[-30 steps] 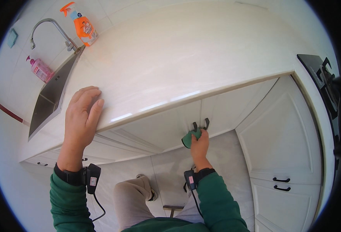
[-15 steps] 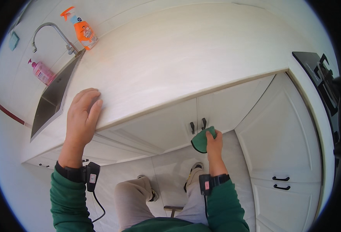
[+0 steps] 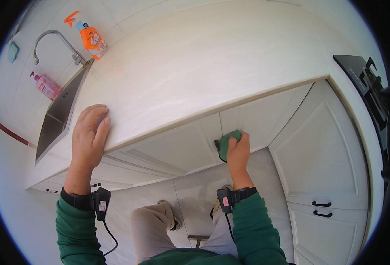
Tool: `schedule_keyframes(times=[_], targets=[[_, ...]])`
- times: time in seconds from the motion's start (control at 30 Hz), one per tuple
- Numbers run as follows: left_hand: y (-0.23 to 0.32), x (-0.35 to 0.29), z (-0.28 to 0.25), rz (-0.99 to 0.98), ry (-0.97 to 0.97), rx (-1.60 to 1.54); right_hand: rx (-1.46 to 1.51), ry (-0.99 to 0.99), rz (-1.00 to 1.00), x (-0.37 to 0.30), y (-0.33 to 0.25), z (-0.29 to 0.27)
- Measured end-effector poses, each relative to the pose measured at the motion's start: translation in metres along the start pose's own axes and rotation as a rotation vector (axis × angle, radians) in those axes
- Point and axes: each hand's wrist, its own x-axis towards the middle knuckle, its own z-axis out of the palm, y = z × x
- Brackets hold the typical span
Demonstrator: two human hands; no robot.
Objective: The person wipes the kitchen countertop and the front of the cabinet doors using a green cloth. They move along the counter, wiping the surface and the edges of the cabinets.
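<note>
My right hand (image 3: 240, 152) grips a folded green cloth (image 3: 229, 140) with a dark edge. It holds the cloth against the pale cabinet doors (image 3: 177, 143) below the countertop, around where their handles sit. One black door handle (image 3: 217, 145) shows just left of the cloth; the other is hidden behind the cloth and hand. My left hand (image 3: 89, 134) rests on the white countertop (image 3: 195, 62) near its front edge, beside the sink. Its fingers are loosely curved, the thumb apart, and nothing is in it.
A steel sink (image 3: 56, 119) with a curved faucet (image 3: 56, 33) is at the left. Behind it stand an orange spray bottle (image 3: 92, 40) and a pink pump bottle (image 3: 47, 86). A black gas stove (image 3: 358, 75) lies at the right, above cabinet doors with black handles (image 3: 321, 204).
My right hand has moved up and slightly left with the green cloth, from below the door handles onto them. My left hand stays on the countertop, shifting only slightly in view.
</note>
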Motion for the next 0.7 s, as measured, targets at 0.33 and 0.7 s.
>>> schedule_keyframes(times=[0.33,0.7], targets=[[0.002,-0.001,0.0,-0.008,0.014,-0.011,0.71,0.113,0.497,0.009,0.035,-0.013],[0.002,0.001,0.0,-0.009,-0.008,0.006,0.34,-0.049,-0.116,-0.007,0.039,0.002]])
